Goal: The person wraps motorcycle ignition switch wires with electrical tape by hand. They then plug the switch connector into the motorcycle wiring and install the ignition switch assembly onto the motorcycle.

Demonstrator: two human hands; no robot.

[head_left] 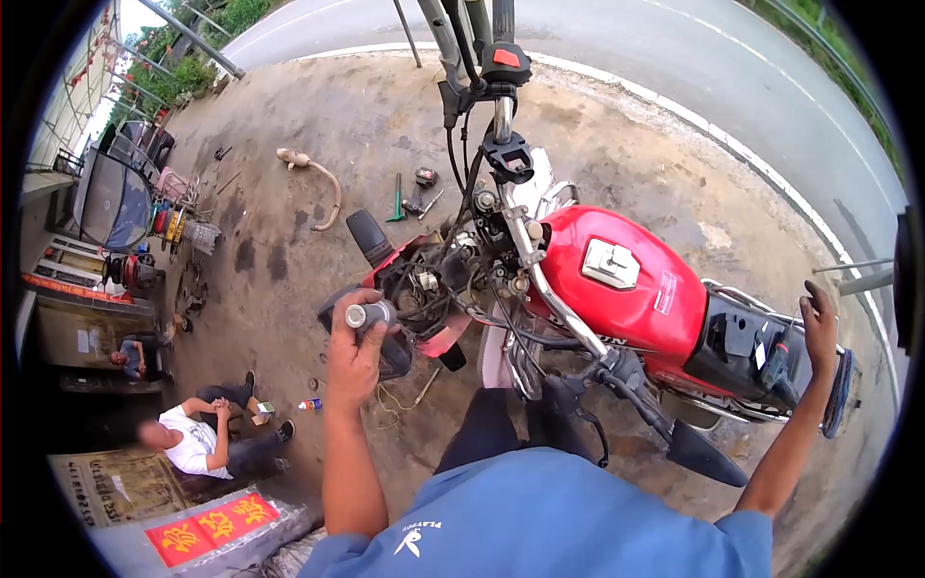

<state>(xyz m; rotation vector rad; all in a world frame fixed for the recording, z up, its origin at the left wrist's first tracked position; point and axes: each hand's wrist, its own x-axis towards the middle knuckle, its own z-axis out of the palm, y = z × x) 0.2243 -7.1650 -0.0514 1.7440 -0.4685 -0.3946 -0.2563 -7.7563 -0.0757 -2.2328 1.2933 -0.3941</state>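
My left hand (355,361) is closed round a short grey cylinder (379,311) with a round, shiny metal end; its exact kind I cannot make out. It is held in front of the motorcycle's exposed wiring (424,284), where the headlamp would sit. Beside the rear of the black seat (729,337), my right hand (820,328) is raised with its fingers apart, holding nothing. A dark power tool with a teal part (779,368) lies on the seat near that hand. Between my hands stand the red fuel tank (617,250) and the chrome handlebar (559,299).
On the ground beyond the motorcycle lie a green-handled hammer (397,199), a cordless power tool (421,193) and a bent exhaust pipe (323,178). A seated person (207,433) is at the left, near a spray can (309,405). A mirror (708,453) juts out near my body.
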